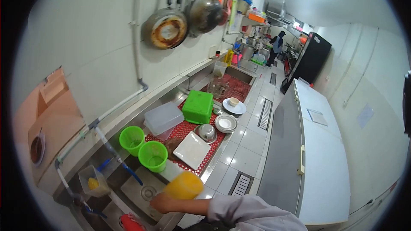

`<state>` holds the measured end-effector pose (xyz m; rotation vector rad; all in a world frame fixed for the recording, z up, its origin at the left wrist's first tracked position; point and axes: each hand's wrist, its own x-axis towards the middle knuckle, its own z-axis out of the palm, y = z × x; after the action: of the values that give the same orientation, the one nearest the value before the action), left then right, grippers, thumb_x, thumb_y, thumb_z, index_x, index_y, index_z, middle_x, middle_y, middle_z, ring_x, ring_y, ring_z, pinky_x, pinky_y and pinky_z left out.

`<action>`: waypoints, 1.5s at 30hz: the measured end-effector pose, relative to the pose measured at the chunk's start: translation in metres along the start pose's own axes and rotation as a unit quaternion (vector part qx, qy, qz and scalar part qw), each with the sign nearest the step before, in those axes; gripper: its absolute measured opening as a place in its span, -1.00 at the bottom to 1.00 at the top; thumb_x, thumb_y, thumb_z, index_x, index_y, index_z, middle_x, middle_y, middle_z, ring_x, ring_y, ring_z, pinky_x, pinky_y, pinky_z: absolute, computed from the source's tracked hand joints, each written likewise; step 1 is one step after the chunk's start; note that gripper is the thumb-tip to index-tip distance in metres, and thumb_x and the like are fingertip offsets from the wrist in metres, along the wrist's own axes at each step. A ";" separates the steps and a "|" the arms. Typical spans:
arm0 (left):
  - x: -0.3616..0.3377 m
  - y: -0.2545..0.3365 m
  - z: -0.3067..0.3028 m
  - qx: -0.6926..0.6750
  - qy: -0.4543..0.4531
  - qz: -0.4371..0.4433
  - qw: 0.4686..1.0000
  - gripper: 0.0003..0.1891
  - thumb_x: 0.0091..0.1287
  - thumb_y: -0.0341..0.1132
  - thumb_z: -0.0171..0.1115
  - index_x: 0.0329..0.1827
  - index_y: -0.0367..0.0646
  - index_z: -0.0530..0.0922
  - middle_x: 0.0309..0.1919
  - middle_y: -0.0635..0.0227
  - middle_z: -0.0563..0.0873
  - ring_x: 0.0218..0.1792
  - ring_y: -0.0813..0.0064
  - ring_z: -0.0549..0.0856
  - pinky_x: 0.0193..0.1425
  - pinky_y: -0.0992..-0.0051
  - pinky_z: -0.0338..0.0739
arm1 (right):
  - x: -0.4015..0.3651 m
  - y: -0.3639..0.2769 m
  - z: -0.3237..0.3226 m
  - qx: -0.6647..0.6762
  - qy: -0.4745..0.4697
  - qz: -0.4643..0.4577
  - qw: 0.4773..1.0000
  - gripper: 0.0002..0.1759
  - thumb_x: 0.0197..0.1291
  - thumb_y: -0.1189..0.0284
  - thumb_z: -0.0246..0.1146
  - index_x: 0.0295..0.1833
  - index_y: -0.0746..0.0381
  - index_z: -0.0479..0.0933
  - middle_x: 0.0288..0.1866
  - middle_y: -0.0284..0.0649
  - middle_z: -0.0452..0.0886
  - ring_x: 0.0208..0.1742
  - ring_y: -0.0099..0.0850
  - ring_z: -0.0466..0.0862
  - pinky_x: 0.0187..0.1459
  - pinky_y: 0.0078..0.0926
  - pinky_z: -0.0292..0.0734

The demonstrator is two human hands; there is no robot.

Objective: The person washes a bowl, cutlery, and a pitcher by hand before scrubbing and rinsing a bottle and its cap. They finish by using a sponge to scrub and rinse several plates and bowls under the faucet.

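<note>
My right hand (163, 203) is shut on a yellow plastic cup (185, 185), holding it tilted over the edge of the steel sink (141, 193). A grey sleeve covers the arm at the bottom of the view. Two green cups (153, 156) stand just beyond the sink on a red mesh mat (185, 128). Farther along the mat lie a white square plate (192, 149), a steel bowl (206, 131), a clear lidded container (163, 117) and an upturned green box (198, 106). My left hand is out of view.
A tap with a blue hose (124, 164) hangs over the sink, with a small tub holding a yellow sponge (93, 182) beside it. Pans (166, 28) hang on the wall. White chest freezers (319, 145) line the right side of the tiled aisle. A person (278, 45) stands far back.
</note>
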<state>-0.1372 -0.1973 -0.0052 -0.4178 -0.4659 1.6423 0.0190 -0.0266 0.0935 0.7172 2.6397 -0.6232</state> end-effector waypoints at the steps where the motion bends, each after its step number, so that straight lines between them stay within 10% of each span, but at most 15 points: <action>1: 0.011 -0.013 0.002 0.010 -0.003 -0.016 1.000 -0.13 0.27 0.01 0.24 0.54 0.11 -0.07 0.39 0.04 0.30 0.13 -0.08 0.52 0.32 0.00 0.37 | -0.024 0.025 -0.006 0.037 0.030 0.002 0.999 -0.74 0.09 0.39 0.19 -0.14 0.29 0.63 -0.16 0.01 0.69 -0.08 -0.06 0.69 -0.10 -0.08 0.57; 4: 0.050 -0.066 0.002 0.038 -0.015 -0.071 0.997 -0.11 0.26 0.02 0.24 0.55 0.15 -0.09 0.40 0.04 0.29 0.12 -0.13 0.52 0.33 -0.03 0.35 | -0.122 0.118 -0.019 0.182 0.119 -0.031 0.976 -0.64 0.21 0.25 0.17 -0.13 0.37 0.57 -0.22 0.06 0.66 -0.17 -0.05 0.68 -0.14 -0.20 0.56; 5: 0.071 -0.109 0.017 0.082 -0.010 -0.132 0.988 -0.37 0.31 -0.21 0.21 0.44 0.04 0.21 0.22 0.06 0.49 0.13 0.01 0.53 0.28 0.03 0.38 | -0.151 0.156 -0.006 0.233 0.148 -0.053 0.960 -0.57 0.27 0.17 0.16 -0.09 0.39 0.55 -0.20 0.05 0.66 -0.18 -0.10 0.68 -0.14 -0.24 0.55; 7: 0.115 -0.161 0.007 0.086 0.020 -0.148 0.985 -0.36 0.31 -0.18 0.23 0.41 -0.09 0.21 0.21 0.04 0.47 0.13 0.11 0.54 0.26 0.13 0.44 | -0.221 0.211 0.010 0.407 0.048 -0.002 0.912 -0.47 0.30 0.04 0.16 -0.11 0.38 0.56 -0.26 -0.05 0.67 -0.19 -0.28 0.67 -0.11 -0.28 0.53; 9: 0.155 -0.208 -0.020 0.083 0.082 -0.152 0.981 -0.30 0.31 -0.10 0.26 0.35 -0.37 0.19 0.20 0.01 0.45 0.13 0.30 0.56 0.20 0.32 0.56 | -0.276 0.262 0.061 0.451 0.061 0.083 0.886 -0.39 0.30 -0.06 0.12 -0.11 0.37 0.60 -0.26 -0.14 0.70 -0.18 -0.40 0.65 -0.06 -0.38 0.51; 16: 0.270 -0.367 -0.111 0.125 0.197 -0.271 0.934 -0.35 0.26 0.01 0.22 0.25 -0.28 0.32 0.18 0.14 0.49 0.11 0.32 0.56 0.16 0.33 0.55 | -0.341 0.372 0.304 0.469 0.139 0.309 0.816 -0.23 0.34 -0.20 -0.18 -0.22 0.22 0.72 -0.19 -0.18 0.74 -0.05 -0.20 0.66 0.14 -0.36 0.43; 20: 0.328 -0.438 -0.168 0.149 0.241 -0.329 0.901 -0.35 0.22 -0.02 0.24 0.24 -0.28 0.33 0.15 0.14 0.52 0.05 0.35 0.60 0.08 0.37 0.57 | -0.340 0.415 0.420 0.519 0.202 0.469 0.685 -0.33 0.35 -0.10 -0.09 -0.12 0.28 0.67 -0.25 -0.03 0.72 -0.13 -0.12 0.68 0.09 -0.30 0.46; 35: 0.625 -0.759 -0.364 0.053 0.242 -0.542 0.803 -0.35 0.24 -0.09 0.26 0.25 -0.37 0.29 0.03 0.16 0.54 0.04 0.34 0.59 0.17 0.33 0.53 | -0.529 0.706 0.326 0.497 0.183 0.614 0.585 -0.36 0.33 -0.07 -0.03 -0.10 0.31 0.65 -0.24 0.01 0.71 -0.13 -0.12 0.67 0.07 -0.29 0.46; 45: 0.768 -0.961 -0.479 0.136 0.279 -0.533 0.787 -0.36 0.25 -0.06 0.23 0.25 -0.34 0.30 0.06 0.20 0.54 0.01 0.32 0.59 0.11 0.33 0.55 | -0.560 0.971 0.288 0.527 0.233 0.610 0.544 -0.38 0.31 -0.05 0.01 -0.09 0.32 0.64 -0.24 0.04 0.70 -0.13 -0.13 0.67 0.06 -0.28 0.47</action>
<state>0.8333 0.6922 0.0922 -0.3023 0.0362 0.4101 1.0595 0.3654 -0.2275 2.8774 0.9385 -1.5283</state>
